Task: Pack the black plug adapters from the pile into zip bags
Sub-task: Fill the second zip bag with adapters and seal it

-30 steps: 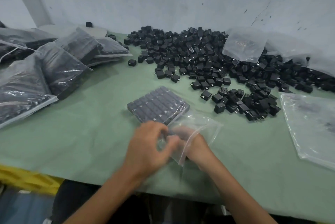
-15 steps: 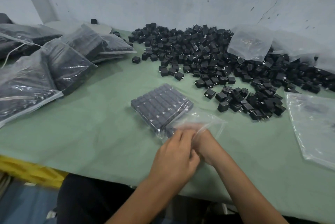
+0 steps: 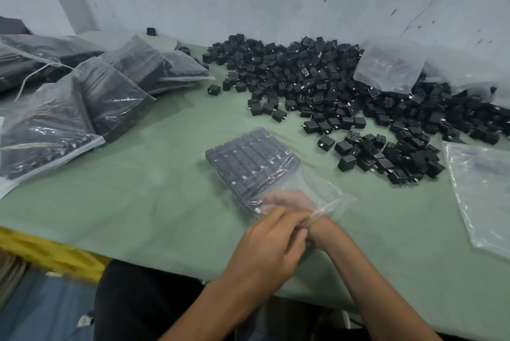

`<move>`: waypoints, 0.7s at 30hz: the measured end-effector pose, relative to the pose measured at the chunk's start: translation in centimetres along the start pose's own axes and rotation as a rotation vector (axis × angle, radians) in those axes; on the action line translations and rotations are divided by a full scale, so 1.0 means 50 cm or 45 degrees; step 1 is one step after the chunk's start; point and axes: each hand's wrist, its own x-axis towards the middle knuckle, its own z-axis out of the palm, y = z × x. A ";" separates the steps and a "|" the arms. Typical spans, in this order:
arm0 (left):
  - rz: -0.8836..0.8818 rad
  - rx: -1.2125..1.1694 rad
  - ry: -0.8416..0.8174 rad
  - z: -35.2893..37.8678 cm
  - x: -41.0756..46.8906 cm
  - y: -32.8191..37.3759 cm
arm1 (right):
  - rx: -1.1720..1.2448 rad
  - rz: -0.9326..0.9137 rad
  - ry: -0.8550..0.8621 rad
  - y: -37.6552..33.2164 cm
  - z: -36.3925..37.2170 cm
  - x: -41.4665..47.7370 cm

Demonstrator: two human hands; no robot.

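A clear zip bag (image 3: 325,191) lies on the green table in front of me, with a flat block of black plug adapters (image 3: 251,164) packed in rows at its far end. My right hand (image 3: 295,202) is inside the bag up to the wrist, blurred behind the plastic. At the bag's mouth, my left hand (image 3: 270,244) pinches the edge of the plastic beside my right wrist. The loose pile of black adapters (image 3: 331,86) spreads across the back and right of the table.
Several filled zip bags (image 3: 110,97) are stacked at the left. Empty clear bags lie on the pile (image 3: 389,67) and at the right edge (image 3: 485,191). The wall stands close behind the pile. A yellow strip (image 3: 41,252) runs under the table's near-left edge.
My left hand has moved right, from the bag's left side to its mouth beside my right wrist. My right hand stays inside the bag. The view has shifted slightly.
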 end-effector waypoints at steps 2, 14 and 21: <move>0.041 -0.001 0.041 -0.015 -0.006 -0.024 | 0.164 -0.053 0.063 -0.010 0.005 0.009; -0.234 0.433 -0.086 -0.112 -0.010 -0.230 | -0.043 -0.173 0.115 -0.004 0.007 0.009; 0.236 0.635 -0.094 -0.093 -0.029 -0.207 | -0.147 -0.151 0.209 0.004 0.020 0.018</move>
